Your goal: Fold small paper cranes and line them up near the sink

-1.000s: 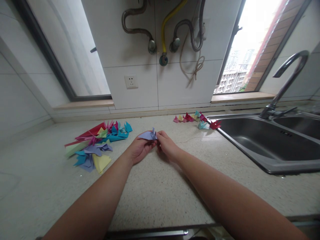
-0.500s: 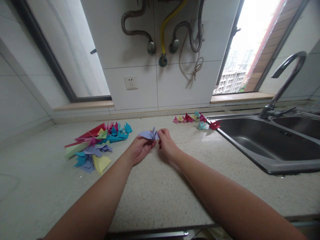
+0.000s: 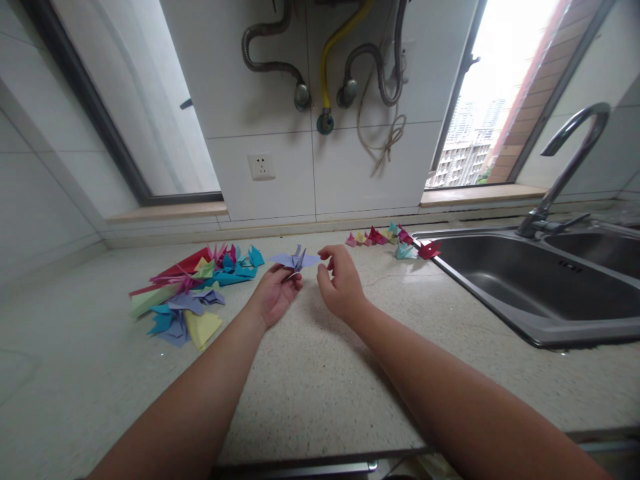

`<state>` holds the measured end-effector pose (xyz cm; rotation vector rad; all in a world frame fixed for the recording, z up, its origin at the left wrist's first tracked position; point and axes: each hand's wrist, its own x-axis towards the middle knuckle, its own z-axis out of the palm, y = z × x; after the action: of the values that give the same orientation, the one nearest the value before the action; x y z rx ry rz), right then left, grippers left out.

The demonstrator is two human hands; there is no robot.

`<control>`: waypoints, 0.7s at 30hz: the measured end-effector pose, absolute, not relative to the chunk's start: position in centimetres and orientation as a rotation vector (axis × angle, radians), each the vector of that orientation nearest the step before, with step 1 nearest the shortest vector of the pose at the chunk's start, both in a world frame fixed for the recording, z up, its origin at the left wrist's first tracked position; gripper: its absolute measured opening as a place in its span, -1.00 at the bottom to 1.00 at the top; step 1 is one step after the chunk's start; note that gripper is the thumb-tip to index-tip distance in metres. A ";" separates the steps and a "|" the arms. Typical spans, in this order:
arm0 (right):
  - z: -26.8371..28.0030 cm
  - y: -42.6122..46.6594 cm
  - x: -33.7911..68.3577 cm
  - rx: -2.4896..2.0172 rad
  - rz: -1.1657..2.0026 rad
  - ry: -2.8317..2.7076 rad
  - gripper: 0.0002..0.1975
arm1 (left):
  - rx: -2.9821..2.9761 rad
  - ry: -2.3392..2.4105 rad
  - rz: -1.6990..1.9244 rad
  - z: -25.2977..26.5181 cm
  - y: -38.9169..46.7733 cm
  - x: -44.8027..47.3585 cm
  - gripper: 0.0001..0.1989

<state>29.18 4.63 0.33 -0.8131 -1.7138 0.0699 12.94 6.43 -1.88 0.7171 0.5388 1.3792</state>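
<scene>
A lavender origami crane (image 3: 296, 259) with both wings spread is held above the counter in my left hand (image 3: 276, 293), whose fingers grip it from below. Beside its right wing tip is my right hand (image 3: 343, 281), with thumb and forefinger parted and nothing between them. Whether a fingertip touches the wing I cannot tell. To the left lies a loose pile of folded paper cranes (image 3: 193, 293) in pink, red, blue, yellow and lavender. Farther off on the right stands a row of small paper cranes (image 3: 376, 235), with a pale blue crane (image 3: 407, 251) and a red crane (image 3: 430, 250) near the sink.
A steel sink (image 3: 505, 293) with a curved faucet (image 3: 575, 133) is set into the speckled counter (image 3: 320, 400) on the right. On the tiled wall are hoses, a yellow pipe (image 3: 327, 60) and a socket (image 3: 261, 167). Windows flank the wall.
My right hand has let go of the crane's wing, its fingers opening and moving slightly right. In my left hand the crane has tilted, and its wings now spread wider.
</scene>
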 end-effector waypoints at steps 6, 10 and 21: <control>0.8 2.8 28.2 -0.760 -0.003 -1.943 -0.61 | 0.770 0.486 1.402 -2.5 7.0 12.8 -0.79; 0.8 2.6 28.0 -0.822 0.003 -1.962 -0.60 | 0.797 0.476 1.421 -2.7 7.2 12.7 -0.79; 0.6 2.9 28.1 -0.932 -0.061 -1.979 -0.54 | 0.813 0.490 1.441 -2.6 7.0 12.9 -0.75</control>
<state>28.07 2.91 0.64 -0.9318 -1.9793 -0.0608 12.94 6.97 -2.56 0.8128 0.4897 1.4406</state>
